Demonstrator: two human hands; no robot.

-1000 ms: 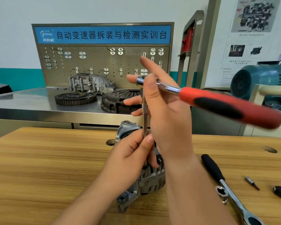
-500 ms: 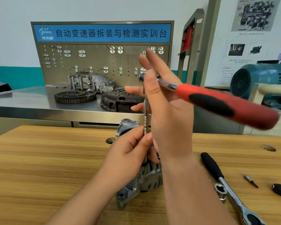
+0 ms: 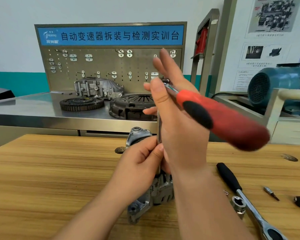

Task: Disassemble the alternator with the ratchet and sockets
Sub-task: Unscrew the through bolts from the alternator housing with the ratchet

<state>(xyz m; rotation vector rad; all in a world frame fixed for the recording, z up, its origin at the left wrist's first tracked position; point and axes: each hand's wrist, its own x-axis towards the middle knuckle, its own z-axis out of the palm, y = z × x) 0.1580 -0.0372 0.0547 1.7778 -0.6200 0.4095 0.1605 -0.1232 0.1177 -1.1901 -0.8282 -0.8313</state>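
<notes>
Change over the last second: the red handle of the ratchet [image 3: 215, 116] has swung from pointing off to the right round toward the person, and now shows motion blur. The extension bar [image 3: 159, 129] stays vertical. Both hands hold the same spots. So a turning stroke is under way on a fastener at the top of the alternator [image 3: 156, 193]. Cannot tell whether it is a drive stroke or a ratchet return, and no bolt is visibly out yet. Judged early in the strip-down: the housing still looks like one piece.

Right hand [image 3: 182, 135]: loose, not wrapped. Upper fingers are straight and splayed, and the thumb lies along the ratchet neck, just below the head. It steadies the head rather than gripping it.

Left hand [image 3: 142, 163]: thumb and fingers pinch the extension bar low down, keeping it square to the fastener.

The alternator sits on the wooden counter [image 3: 59, 170], directly under the left hand and mostly hidden by it.

Right of the right forearm, on the counter, lie a second ratchet [image 3: 246, 200] with a black grip, a loose socket [image 3: 238, 204] beside it, and a small bit [image 3: 270, 193] further right.
</notes>
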